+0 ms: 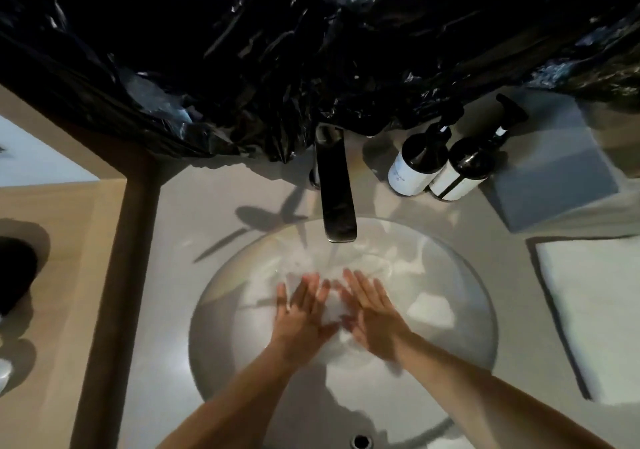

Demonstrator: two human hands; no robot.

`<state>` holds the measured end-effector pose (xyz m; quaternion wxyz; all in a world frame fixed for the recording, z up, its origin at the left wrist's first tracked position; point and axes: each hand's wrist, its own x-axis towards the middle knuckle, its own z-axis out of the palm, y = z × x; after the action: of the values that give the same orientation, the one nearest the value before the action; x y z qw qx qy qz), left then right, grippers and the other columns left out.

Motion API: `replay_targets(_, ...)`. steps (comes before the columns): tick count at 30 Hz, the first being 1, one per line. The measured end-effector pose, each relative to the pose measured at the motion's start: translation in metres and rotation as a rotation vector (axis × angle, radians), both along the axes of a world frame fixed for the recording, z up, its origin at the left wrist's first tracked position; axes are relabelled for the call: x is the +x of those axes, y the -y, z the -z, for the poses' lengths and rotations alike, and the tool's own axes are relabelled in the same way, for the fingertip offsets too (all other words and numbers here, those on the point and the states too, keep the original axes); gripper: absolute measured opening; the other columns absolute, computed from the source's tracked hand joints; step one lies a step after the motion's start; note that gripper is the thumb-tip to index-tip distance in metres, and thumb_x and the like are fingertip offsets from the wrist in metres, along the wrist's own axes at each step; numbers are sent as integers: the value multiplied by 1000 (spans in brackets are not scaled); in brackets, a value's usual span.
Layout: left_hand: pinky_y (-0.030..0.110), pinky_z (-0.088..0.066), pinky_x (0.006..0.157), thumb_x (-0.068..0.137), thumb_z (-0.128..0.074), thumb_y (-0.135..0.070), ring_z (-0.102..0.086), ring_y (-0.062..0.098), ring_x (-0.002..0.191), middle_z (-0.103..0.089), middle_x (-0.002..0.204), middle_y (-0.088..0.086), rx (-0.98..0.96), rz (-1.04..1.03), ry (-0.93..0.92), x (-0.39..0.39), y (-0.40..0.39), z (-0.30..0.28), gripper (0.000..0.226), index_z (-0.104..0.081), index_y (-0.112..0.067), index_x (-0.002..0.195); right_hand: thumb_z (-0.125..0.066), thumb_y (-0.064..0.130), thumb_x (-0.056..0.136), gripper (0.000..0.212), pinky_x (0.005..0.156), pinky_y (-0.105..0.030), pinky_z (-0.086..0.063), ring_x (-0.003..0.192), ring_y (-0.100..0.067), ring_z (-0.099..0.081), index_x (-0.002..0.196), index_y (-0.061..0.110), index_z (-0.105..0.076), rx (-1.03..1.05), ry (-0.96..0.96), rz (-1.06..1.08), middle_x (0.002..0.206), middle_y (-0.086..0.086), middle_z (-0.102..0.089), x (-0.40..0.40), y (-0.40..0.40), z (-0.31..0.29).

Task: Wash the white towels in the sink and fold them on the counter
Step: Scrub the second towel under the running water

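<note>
Dim bathroom light falls on a pale stone counter (207,206) with a round white basin (221,355) sunk into it, crumpled black plastic sheeting (277,50) hanging across the wall behind. From my remote seat I see the left hand (304,313) and right hand (372,317) side by side in the basin, fingers straight and spread; neither grip is closed round anything, and both seem to press down on a wet white towel (332,306) bunched between and under the palms, though blur keeps me from being sure of contact. Just beyond the fingertips, a flat chrome tap (337,192) runs water onto the cloth. My worry is splash: the stream lands close ahead of the grips, and hard kneading could throw water over the rim onto the folded white towel (595,313) lying well off to the right-hand side on the counter, wetting it too soon. Two dark pump bottles with white labels (440,168) stand beyond the right grip, near the tap. The towel under the hands looks sodden, translucent and shapeless, its edges lost against the basin.
</note>
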<state>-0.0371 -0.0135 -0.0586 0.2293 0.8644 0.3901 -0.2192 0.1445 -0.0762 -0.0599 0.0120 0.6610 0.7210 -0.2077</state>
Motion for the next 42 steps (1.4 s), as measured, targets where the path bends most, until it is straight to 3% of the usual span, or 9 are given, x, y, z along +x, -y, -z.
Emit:
replay_targets(5,57,27,106,89,1,-64,-5,37,148,-10,163,8,-10,78,-80,14,-21,-10,81,-21,-20,154,-38,39,88,45,100,-49,-31,111,-33,-57,116,18,-67,-7,102,-29,117,-8,-65,14,-12,11)
replay_targets(9,55,-17,114,92,-32,-53,-29,34,137,-41,148,12,71,30,23,12,-19,-13,68,-38,-12,146,-58,18,84,42,107,-47,-37,126,-33,-44,125,11,-60,86,-135,157,130,-13,-56,0,-13,-1)
replay_targets(11,44,-45,88,83,-56,-36,-52,30,107,-61,115,7,197,-132,192,11,-23,-23,41,-61,-16,119,-68,17,78,53,109,-44,-36,126,-30,-45,129,10,-56,87,-182,144,134,-10,-52,0,-23,-17)
replay_targets(16,27,-24,106,90,-62,-40,-35,16,125,-46,136,1,227,-561,174,-11,-37,-32,48,-48,-22,133,-71,30,78,59,103,-44,-44,114,-33,-53,129,6,-56,150,-132,37,125,-16,-58,-11,-63,-27)
replay_targets(23,32,-46,89,83,-64,-57,-58,27,111,-59,123,7,-209,-564,-10,-20,-36,-34,61,-46,-15,124,-60,45,89,49,105,-38,-29,123,-27,-46,128,16,-53,-321,-7,-42,130,-9,-55,-33,-82,-30)
replay_targets(28,28,-44,73,81,-73,-46,-62,24,98,-66,108,5,-257,-564,131,-35,-13,-54,47,-55,-23,119,-67,29,88,17,92,-36,-46,93,-21,-57,94,14,-62,-466,-389,72,91,0,-60,-2,-70,-73)
replay_targets(32,24,-33,65,86,-65,-52,-58,20,81,-57,79,-1,-152,-513,286,-46,-8,-73,37,-65,-18,71,-67,36,89,36,89,-34,-41,91,-18,-46,61,20,-51,-282,-472,93,87,4,-47,29,-46,-108)
replay_targets(36,28,-44,90,76,-47,-76,-57,9,100,-65,99,-10,-148,-525,543,-36,-3,-91,53,-67,-27,85,-60,27,93,32,79,-28,-37,81,-13,-47,73,3,-56,-172,-863,310,84,1,-48,32,-27,-161)
replay_targets(42,24,-37,77,92,-46,-61,-46,5,73,-49,75,-8,-503,-589,744,-21,1,-140,56,-48,-6,79,-62,23,88,27,67,-20,-40,68,-11,-50,67,7,-62,90,-1252,491,66,0,-52,13,-16,-259)
